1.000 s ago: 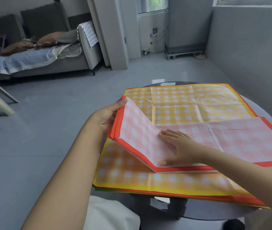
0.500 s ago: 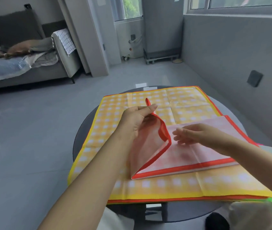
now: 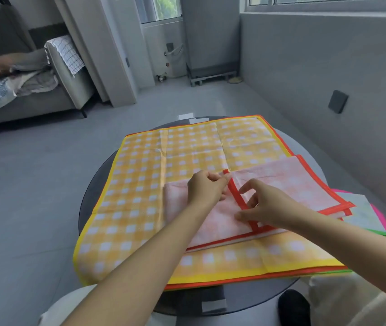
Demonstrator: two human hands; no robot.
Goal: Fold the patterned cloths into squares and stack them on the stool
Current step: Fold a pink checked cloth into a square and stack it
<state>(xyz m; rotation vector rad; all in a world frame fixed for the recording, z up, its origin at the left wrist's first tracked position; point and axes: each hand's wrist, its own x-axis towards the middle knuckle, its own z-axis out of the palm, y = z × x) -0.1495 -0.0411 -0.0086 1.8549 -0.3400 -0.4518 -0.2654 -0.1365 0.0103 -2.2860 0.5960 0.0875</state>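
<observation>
Pink checked cloth (image 3: 213, 222) under both hands — left hand (image 3: 205, 188) pinches the folded flap's red edge (image 3: 236, 194); right hand (image 3: 266, 204), fingers half-curled, steadies it for alignment.

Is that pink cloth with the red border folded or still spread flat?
Partly folded. The pink cloth has its left part doubled over, the red edge lying across its middle, pinched by the left hand and right hand.

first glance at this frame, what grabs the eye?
The big yellow checked cloth spread over the round dark table at centre. On top of it lies a pink cloth with a red border, part folded, where the left hand pinches the red edge at the fold's far end and the right hand pinches it nearer. Brighter pink and green cloth edges peek out at the right.
</observation>
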